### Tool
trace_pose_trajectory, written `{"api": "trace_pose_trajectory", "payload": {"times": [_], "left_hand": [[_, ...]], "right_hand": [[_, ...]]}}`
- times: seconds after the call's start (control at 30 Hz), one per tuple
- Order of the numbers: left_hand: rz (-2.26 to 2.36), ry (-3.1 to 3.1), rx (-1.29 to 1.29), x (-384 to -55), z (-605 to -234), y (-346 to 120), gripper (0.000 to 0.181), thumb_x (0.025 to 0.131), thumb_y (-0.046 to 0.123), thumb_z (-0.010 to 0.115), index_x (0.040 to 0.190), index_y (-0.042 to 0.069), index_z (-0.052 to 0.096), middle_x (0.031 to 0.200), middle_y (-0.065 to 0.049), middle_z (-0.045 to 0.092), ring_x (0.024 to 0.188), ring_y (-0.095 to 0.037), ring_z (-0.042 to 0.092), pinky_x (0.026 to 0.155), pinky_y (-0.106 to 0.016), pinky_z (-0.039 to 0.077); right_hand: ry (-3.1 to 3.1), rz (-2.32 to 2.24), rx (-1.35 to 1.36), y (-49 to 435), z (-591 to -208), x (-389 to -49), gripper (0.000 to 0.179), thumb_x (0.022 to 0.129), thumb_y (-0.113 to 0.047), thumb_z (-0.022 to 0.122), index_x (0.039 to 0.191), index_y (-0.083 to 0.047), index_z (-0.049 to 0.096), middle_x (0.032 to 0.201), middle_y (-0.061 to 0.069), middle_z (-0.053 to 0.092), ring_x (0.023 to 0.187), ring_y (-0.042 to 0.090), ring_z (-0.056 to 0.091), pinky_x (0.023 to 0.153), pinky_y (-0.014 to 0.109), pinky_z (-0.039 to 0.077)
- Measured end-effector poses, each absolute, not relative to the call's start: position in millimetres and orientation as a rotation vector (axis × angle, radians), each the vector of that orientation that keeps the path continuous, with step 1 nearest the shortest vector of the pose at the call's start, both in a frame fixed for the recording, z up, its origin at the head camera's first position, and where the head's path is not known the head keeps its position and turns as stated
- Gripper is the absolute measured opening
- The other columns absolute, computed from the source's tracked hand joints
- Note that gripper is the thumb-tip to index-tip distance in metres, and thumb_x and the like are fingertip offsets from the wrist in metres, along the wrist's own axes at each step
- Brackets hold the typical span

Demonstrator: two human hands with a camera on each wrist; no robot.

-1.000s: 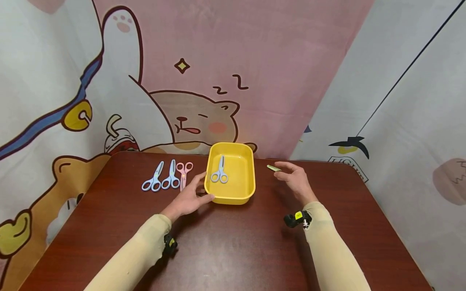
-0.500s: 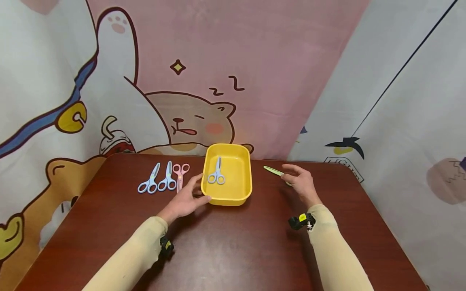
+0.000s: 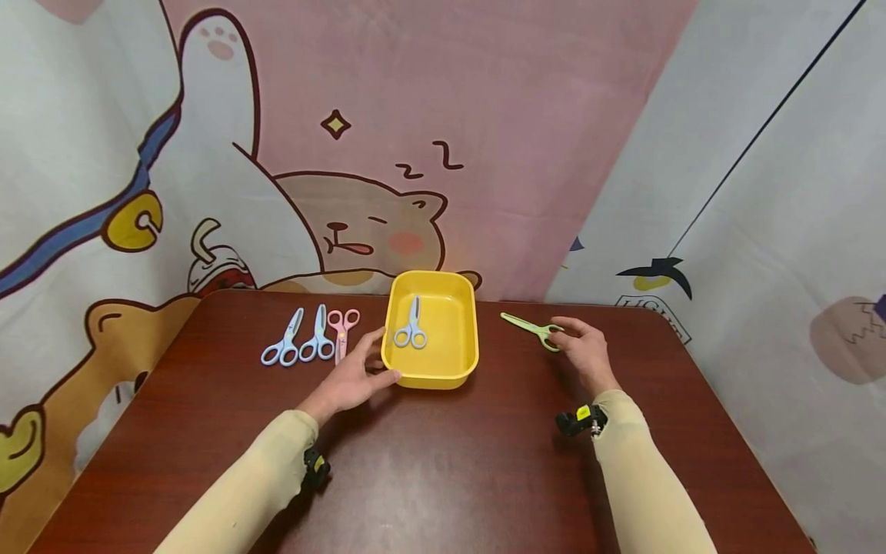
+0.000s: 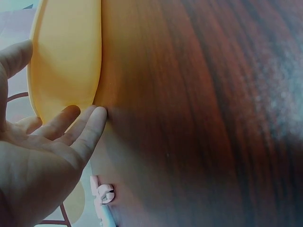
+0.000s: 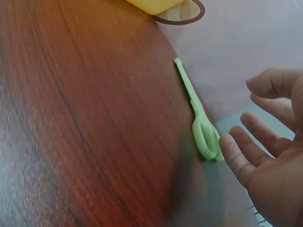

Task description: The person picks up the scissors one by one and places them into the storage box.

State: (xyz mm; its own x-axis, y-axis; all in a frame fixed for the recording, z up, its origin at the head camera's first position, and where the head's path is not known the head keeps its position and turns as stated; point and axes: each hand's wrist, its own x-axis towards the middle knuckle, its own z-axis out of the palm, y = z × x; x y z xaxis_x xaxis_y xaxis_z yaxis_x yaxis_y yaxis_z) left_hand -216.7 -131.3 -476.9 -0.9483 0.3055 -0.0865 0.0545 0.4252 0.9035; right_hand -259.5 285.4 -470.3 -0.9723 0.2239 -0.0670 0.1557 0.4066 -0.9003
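My left hand [image 3: 353,378] rests against the left side and near corner of a yellow plastic bin [image 3: 432,382], its thumb at the front rim. In the left wrist view, several fairly straight fingers touch the bin's wall [image 4: 71,56]. A pair of blue scissors [image 3: 411,334] lies inside the bin. To the right, green scissors [image 3: 526,325] lie on the table, blades toward the bin. Beside their handles hovers my right hand [image 3: 587,352], fingers spread and loosely bent. The right wrist view shows nothing held, with fingertips close to the green handles [image 5: 204,139]; contact is unclear.
Left of the bin lie two more blue scissors [image 3: 284,348] and pink scissors [image 3: 342,327], partly hidden by my left hand. The dark reddish wooden table [image 3: 443,469] ends at a cartoon-printed curtain [image 3: 512,154] behind. Both wrists carry small black cameras.
My right hand has moved right and slightly back toward me, uncovering the green scissors, which lie flat on the table. The left hand keeps its place on the bin. The head view has shifted slightly.
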Motion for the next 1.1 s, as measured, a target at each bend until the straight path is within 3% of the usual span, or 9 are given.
{"api": "trace_pose_trajectory", "payload": {"times": [0.13,0.23,0.43,0.53,0.67,0.77,0.9,1.0,1.1], "left_hand": [[1.542,2.447,0.329,-217.7,-477.3,-131.8,0.088,0.095,0.019,0.076,0.163,0.011,0.022,0.143,-0.024,0.056,0.124,-0.036,0.062,0.101,-0.046,0.054],[1.551,2.439,0.322,-217.5,-477.1,-131.5,0.088,0.095,0.019,0.076,0.163,0.011,0.022,0.143,-0.023,0.056,0.124,-0.035,0.062,0.101,-0.046,0.054],[1.549,2.437,0.297,-215.0,-476.4,-131.1,0.088,0.095,0.022,0.077,0.164,0.013,0.022,0.143,-0.020,0.057,0.123,-0.033,0.062,0.102,-0.047,0.053],[1.543,2.436,0.291,-215.4,-477.0,-131.0,0.089,0.094,0.024,0.077,0.164,0.014,0.022,0.143,-0.019,0.057,0.123,-0.032,0.062,0.103,-0.048,0.052],[1.540,2.440,0.284,-215.6,-477.7,-131.6,0.089,0.094,0.024,0.077,0.164,0.013,0.022,0.143,-0.019,0.057,0.122,-0.032,0.063,0.103,-0.048,0.052],[1.533,2.447,0.279,-215.5,-478.3,-132.0,0.089,0.094,0.024,0.077,0.164,0.014,0.022,0.143,-0.018,0.057,0.121,-0.031,0.064,0.102,-0.047,0.053],[1.517,2.454,0.285,-215.5,-478.4,-132.4,0.090,0.095,0.025,0.077,0.164,0.014,0.021,0.145,-0.018,0.057,0.121,-0.030,0.064,0.103,-0.047,0.052],[1.510,2.458,0.289,-215.7,-477.9,-132.3,0.090,0.095,0.025,0.077,0.164,0.014,0.021,0.146,-0.017,0.057,0.120,-0.030,0.064,0.102,-0.047,0.052],[1.511,2.460,0.294,-216.1,-477.1,-132.3,0.089,0.095,0.025,0.077,0.164,0.015,0.021,0.146,-0.017,0.057,0.120,-0.029,0.064,0.102,-0.048,0.052]], "right_hand": [[-2.581,1.632,-0.379,289.0,-473.3,-259.9,0.043,0.096,-0.010,0.067,0.138,0.000,0.064,0.133,0.025,0.061,0.090,0.014,0.059,0.076,0.024,0.050],[-2.587,1.618,-0.397,292.3,-477.1,-261.0,0.042,0.097,-0.011,0.067,0.137,-0.001,0.064,0.131,0.023,0.062,0.091,0.021,0.060,0.071,0.022,0.047],[-2.589,1.573,-0.414,295.4,-487.0,-263.1,0.040,0.097,-0.010,0.067,0.136,-0.002,0.065,0.130,0.025,0.066,0.093,0.014,0.059,0.071,0.018,0.047],[-2.573,1.585,-0.421,295.7,-489.9,-264.4,0.041,0.097,-0.008,0.067,0.137,-0.001,0.065,0.137,0.024,0.062,0.100,0.016,0.058,0.072,0.016,0.046],[-2.561,1.632,-0.405,296.2,-492.5,-267.5,0.043,0.097,-0.006,0.066,0.140,0.000,0.061,0.147,0.022,0.052,0.120,0.028,0.054,0.074,0.015,0.044],[-2.577,1.630,-0.390,297.2,-494.6,-270.0,0.046,0.096,-0.003,0.067,0.141,0.001,0.060,0.151,0.021,0.047,0.130,0.035,0.050,0.080,0.018,0.044],[-2.611,1.597,-0.344,299.0,-497.2,-273.3,0.046,0.094,0.001,0.065,0.140,0.002,0.060,0.153,0.020,0.046,0.139,0.037,0.044,0.098,0.034,0.045],[-2.650,1.565,-0.270,300.4,-498.5,-275.8,0.047,0.094,0.004,0.064,0.141,0.004,0.059,0.157,0.021,0.043,0.146,0.039,0.036,0.113,0.048,0.037],[-2.690,1.550,-0.215,302.1,-498.8,-278.0,0.049,0.094,0.005,0.063,0.143,0.005,0.056,0.161,0.022,0.038,0.151,0.040,0.029,0.120,0.053,0.030]]}}
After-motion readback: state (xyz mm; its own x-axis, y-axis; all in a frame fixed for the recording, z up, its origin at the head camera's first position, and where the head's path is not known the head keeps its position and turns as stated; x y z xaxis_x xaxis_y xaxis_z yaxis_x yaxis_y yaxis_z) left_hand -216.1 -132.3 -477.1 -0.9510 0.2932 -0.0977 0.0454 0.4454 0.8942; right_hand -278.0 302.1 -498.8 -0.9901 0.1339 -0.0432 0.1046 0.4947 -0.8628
